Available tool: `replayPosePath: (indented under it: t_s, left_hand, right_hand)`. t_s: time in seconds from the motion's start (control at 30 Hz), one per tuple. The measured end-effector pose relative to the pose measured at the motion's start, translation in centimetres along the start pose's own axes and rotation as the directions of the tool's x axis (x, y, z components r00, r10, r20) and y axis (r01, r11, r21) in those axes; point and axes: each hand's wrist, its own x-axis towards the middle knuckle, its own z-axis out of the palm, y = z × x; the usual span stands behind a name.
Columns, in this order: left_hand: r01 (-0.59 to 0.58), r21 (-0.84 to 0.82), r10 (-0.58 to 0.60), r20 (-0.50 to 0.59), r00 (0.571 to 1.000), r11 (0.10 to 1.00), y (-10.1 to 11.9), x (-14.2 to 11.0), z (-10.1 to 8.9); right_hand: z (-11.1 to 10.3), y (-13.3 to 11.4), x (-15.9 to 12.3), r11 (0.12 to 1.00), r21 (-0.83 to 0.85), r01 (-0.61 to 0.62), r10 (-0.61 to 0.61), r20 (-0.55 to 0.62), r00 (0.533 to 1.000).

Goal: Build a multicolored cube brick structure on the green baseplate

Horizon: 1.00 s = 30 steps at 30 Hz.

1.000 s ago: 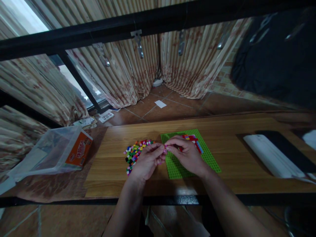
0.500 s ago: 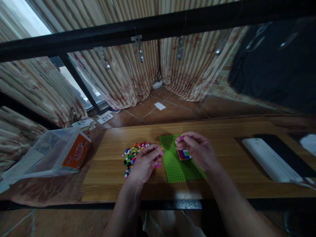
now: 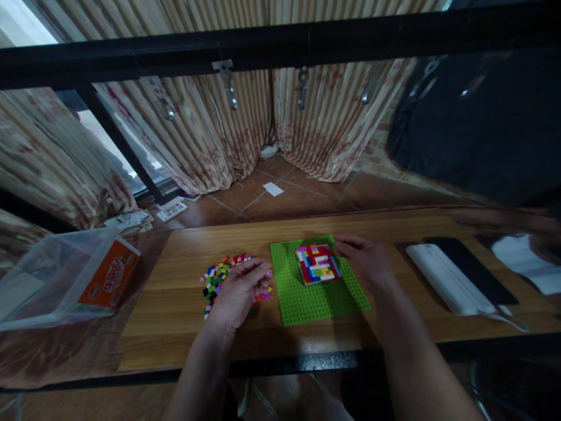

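Note:
My left hand [image 3: 239, 292] is closed in a pinch over the right side of a pile of loose toy bricks [image 3: 214, 280]. A small pink brick [image 3: 269, 271] shows at its fingertips. To its right lies a green studded baseplate [image 3: 291, 304]. On the plate sits a low, roughly square build of multicoloured bricks [image 3: 319, 265], with pink at its far left corner. My right hand [image 3: 366, 260] hovers by the plate's far right edge, beside the build and apart from it. Its fingers are loosely stretched, and nothing shows between them.
The wooden table [image 3: 153, 304] carries a white power strip [image 3: 447, 278] and a dark flat object [image 3: 477, 269] on the right. A clear plastic box [image 3: 56, 263] with an orange label stands at left. A black metal bar [image 3: 263, 44] with hanging clips crosses the view ahead.
My right hand has moved right, off the build, and the magenta brick it pinched no longer shows in it. My left hand keeps its pinch near the pile. The view has shifted slightly.

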Motion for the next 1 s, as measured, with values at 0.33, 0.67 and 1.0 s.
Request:
replayPosePath:
  t_s: [0.33,0.67,1.0]
  left_hand:
    - [-0.037,0.013,0.037,0.0,0.999,0.999,0.1,0.0,-0.2]
    - [-0.046,0.049,0.047,-0.025,0.999,0.998,0.3,-0.1,0.0]
    - [-0.056,0.075,0.058,-0.031,0.998,0.996,0.0,0.0,-0.1]
  right_hand:
    - [0.2,0.8,0.8,0.978,-0.203,0.04,-0.031,0.045,0.998]
    - [0.0,1.3,1.1,0.811,-0.517,0.273,-0.226,0.154,0.962]
    - [0.1,0.5,0.8,0.777,-0.559,0.289,-0.243,0.156,0.957]
